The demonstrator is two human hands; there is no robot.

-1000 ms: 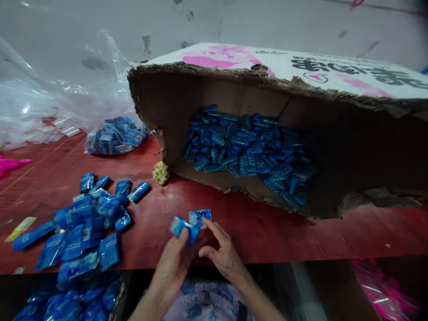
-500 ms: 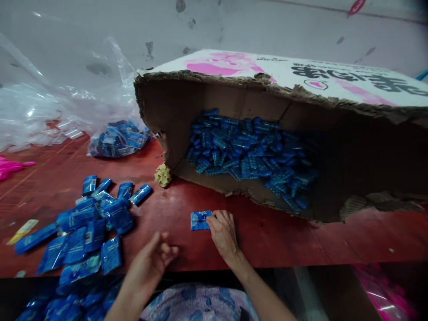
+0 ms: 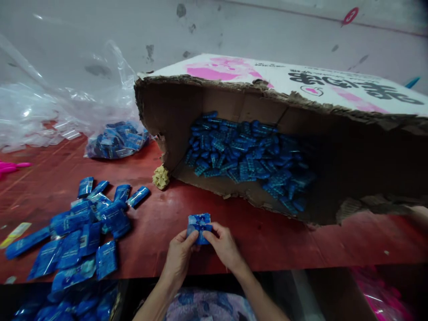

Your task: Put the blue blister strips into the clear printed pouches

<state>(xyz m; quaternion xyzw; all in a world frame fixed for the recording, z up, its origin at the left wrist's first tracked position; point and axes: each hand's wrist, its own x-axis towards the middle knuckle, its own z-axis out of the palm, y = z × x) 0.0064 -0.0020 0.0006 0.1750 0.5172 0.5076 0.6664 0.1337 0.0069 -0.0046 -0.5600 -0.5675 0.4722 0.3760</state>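
A small blue packet (image 3: pixel 199 224) is pinched between both my hands just above the front of the red table (image 3: pixel 267 232). My left hand (image 3: pixel 179 255) grips its left edge and my right hand (image 3: pixel 224 244) grips its right edge. Behind them a torn cardboard box (image 3: pixel 274 89) lies on its side with a heap of small blue pieces (image 3: pixel 247 156) inside. To my left a pile of blue packets (image 3: pixel 76 232) is spread over the table.
A clear plastic bag of blue packets (image 3: pixel 115 139) lies at the back left, with crumpled clear plastic (image 3: pixel 40 116) behind it. A small yellow lump (image 3: pixel 161 177) rests by the box corner. More blue packets (image 3: pixel 67 305) fill a container below the table edge.
My left hand dropped the blue item it held, swung down to the left, then came back and took the packet's left edge. My right hand kept hold of the packet.
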